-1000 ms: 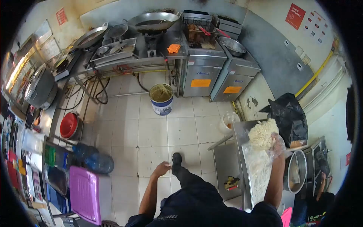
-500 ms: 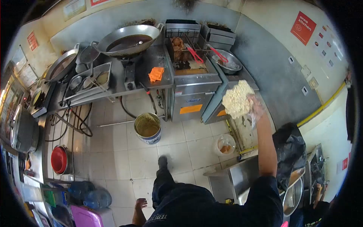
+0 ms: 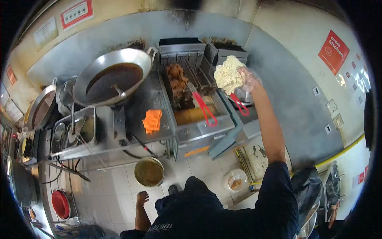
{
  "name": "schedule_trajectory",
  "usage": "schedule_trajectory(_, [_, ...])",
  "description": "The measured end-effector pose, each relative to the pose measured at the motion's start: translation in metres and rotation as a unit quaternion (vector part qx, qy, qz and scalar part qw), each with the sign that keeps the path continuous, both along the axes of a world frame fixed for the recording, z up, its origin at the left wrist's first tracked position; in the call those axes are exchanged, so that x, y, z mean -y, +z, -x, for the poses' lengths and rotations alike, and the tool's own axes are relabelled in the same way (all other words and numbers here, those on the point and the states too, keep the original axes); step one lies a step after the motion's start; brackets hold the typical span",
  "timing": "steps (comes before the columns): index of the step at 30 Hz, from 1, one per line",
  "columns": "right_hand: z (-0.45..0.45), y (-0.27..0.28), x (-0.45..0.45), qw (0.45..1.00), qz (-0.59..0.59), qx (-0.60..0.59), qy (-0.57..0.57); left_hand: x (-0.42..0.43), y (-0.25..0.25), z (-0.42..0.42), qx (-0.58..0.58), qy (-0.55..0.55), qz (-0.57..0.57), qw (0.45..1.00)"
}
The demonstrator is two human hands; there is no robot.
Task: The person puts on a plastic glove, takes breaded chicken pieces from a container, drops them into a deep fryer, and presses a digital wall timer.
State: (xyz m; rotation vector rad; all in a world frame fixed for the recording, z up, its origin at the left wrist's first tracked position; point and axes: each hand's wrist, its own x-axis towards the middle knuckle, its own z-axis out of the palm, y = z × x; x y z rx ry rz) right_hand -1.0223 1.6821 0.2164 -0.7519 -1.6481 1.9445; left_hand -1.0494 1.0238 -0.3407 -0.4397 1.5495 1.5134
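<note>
My right hand (image 3: pixel 248 79), in a clear plastic glove, grips a large pale, flour-crusted piece of food (image 3: pixel 229 75). It is held up over the right side of the deep fryer, near a metal bowl (image 3: pixel 247 98). The fryer (image 3: pixel 199 115) has a wire basket with browned fried pieces (image 3: pixel 176 77) at its left and a red-handled basket grip (image 3: pixel 204 106) across it. A second red handle (image 3: pixel 239 105) lies by the bowl. My left hand (image 3: pixel 142 198) hangs low over the floor with nothing in it, its fingers slightly apart.
Left of the fryer are a wok of dark oil (image 3: pixel 115 81), an orange cloth (image 3: pixel 152 121) and a tray of ladles (image 3: pixel 75 135). On the floor stand a bucket (image 3: pixel 149 172), a clear tub (image 3: pixel 237 180) and a red basin (image 3: pixel 60 204). Another person's hand (image 3: pixel 335 205) is at far right.
My right hand has carried the coated piece from the tray at right up to the fryer area. The view has moved forward, closer to the stove and fryer.
</note>
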Motion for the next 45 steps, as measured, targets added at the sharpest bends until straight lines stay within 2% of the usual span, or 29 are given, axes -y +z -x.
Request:
schedule_trajectory(2, [0.052,-0.005,-0.045,0.992,0.089,-0.062,0.07,-0.044,0.03,0.048,-0.081,0.015,0.028,0.996])
schedule_trajectory(5, [0.113,-0.016,-0.08,0.999,-0.026,0.026,0.03,-0.084,0.054,0.084,-0.145,0.028,-0.016,0.989])
schedule_trajectory(6, [0.131,-0.026,-0.098,0.999,-0.025,0.029,0.036,-0.091,0.047,0.094,-0.175,0.037,-0.071,0.981])
schedule_trajectory(7, [0.152,-0.039,-0.118,0.996,-0.028,0.029,0.081,-0.101,0.028,0.104,-0.138,0.057,-0.057,0.987])
schedule_trajectory(8, [0.177,-0.052,-0.143,0.991,-0.035,0.027,0.127,-0.112,0.027,0.097,-0.207,0.037,-0.005,0.978])
schedule_trajectory(9, [0.202,-0.074,-0.171,0.99,-0.035,0.07,0.116,-0.1,-0.059,0.107,-0.334,-0.076,0.159,0.926])
schedule_trajectory(10, [0.222,-0.099,-0.196,0.99,-0.03,0.066,0.12,-0.108,-0.039,0.084,-0.083,0.137,-0.062,0.985])
schedule_trajectory(11, [0.241,-0.121,-0.218,0.986,-0.005,0.077,0.148,-0.117,-0.016,0.072,-0.045,0.039,0.065,0.996])
schedule_trajectory(12, [0.259,-0.134,-0.236,0.98,0.018,0.087,0.176,-0.117,-0.029,0.045,-0.033,0.17,-0.054,0.984])
schedule_trajectory(14, [0.288,-0.161,-0.26,0.974,0.036,0.107,0.196,-0.127,0.007,0.019,0.041,0.092,-0.025,0.995])
schedule_trajectory(16, [0.306,-0.165,-0.259,0.966,0.063,0.129,0.215,-0.146,0.032,-0.009,-0.101,-0.031,0.137,0.985])
schedule_trajectory(18, [0.302,-0.137,-0.231,0.946,-0.215,0.205,0.128,-0.165,0.061,-0.008,-0.05,-0.117,0.23,0.965])
schedule_trajectory(19, [0.348,-0.206,-0.297,0.919,-0.307,0.204,0.143,-0.164,0.081,-0.019,-0.166,-0.116,0.18,0.963])
schedule_trajectory(20, [0.319,-0.135,-0.247,0.85,-0.447,0.251,0.121,-0.162,0.097,-0.022,-0.281,-0.114,0.121,0.945])
schedule_trajectory(21, [0.327,-0.133,-0.253,0.876,-0.397,0.259,0.085,-0.171,0.1,-0.005,-0.177,-0.162,0.178,0.954])
schedule_trajectory(22, [0.319,-0.102,-0.239,0.766,-0.558,0.305,0.099,-0.179,0.093,0.013,-0.072,-0.209,0.233,0.947])
schedule_trajectory(24, [0.301,-0.084,-0.239,0.874,-0.398,0.269,0.075,-0.171,0.064,0.033,0.021,-0.162,0.196,0.967])
schedule_trajectory(28, [0.22,-0.051,-0.223,0.918,-0.351,0.18,0.032,-0.137,-0.025,0.079,0.141,-0.063,0.088,0.984])
schedule_trajectory(29, [0.186,-0.028,-0.203,0.931,-0.314,0.185,0.034,-0.132,-0.033,0.087,0.068,-0.073,0.017,0.995])
schedule_trajectory(32, [0.08,0.018,-0.136,0.93,-0.277,0.24,-0.012,-0.112,-0.041,0.124,0.033,-0.126,-0.147,0.98])
schedule_trajectory(33, [0.039,0.017,-0.121,0.941,-0.302,0.151,-0.005,-0.123,-0.057,0.158,0.183,-0.218,-0.198,0.938])
schedule_trajectory(34, [-0.004,0.016,-0.101,0.944,-0.325,0.063,0.001,-0.128,-0.057,0.158,0.094,-0.199,-0.104,0.97])
schedule_trajectory(35, [-0.044,0.02,-0.068,0.951,-0.295,0.074,-0.055,-0.139,-0.047,0.157,0.013,-0.184,0.005,0.983])
schedule_trajectory(37, [-0.12,0.016,-0.005,0.955,-0.249,0.068,-0.145,-0.153,-0.028,0.168,-0.059,-0.373,0.003,0.926])
schedule_trajectory(40, [-0.217,0.012,0.096,0.943,-0.138,0.126,-0.276,-0.162,-0.044,0.18,0.012,-0.458,0.023,0.889])
schedule_trajectory(41, [-0.248,0.0,0.124,0.948,-0.105,0.079,-0.288,-0.183,-0.018,0.167,-0.025,-0.491,0.133,0.861])
schedule_trajectory(43, [-0.308,-0.019,0.187,0.937,-0.002,-0.044,-0.346,-0.192,0.005,0.156,-0.011,-0.535,0.095,0.839])
schedule_trajectory(44, [-0.335,-0.032,0.218,0.931,-0.058,0.013,-0.36,-0.203,0.01,0.147,0.013,-0.553,0.069,0.83])
schedule_trajectory(45, [-0.356,-0.036,0.256,0.918,-0.024,0.041,-0.394,-0.212,0.004,0.141,0.031,-0.604,0.073,0.793])
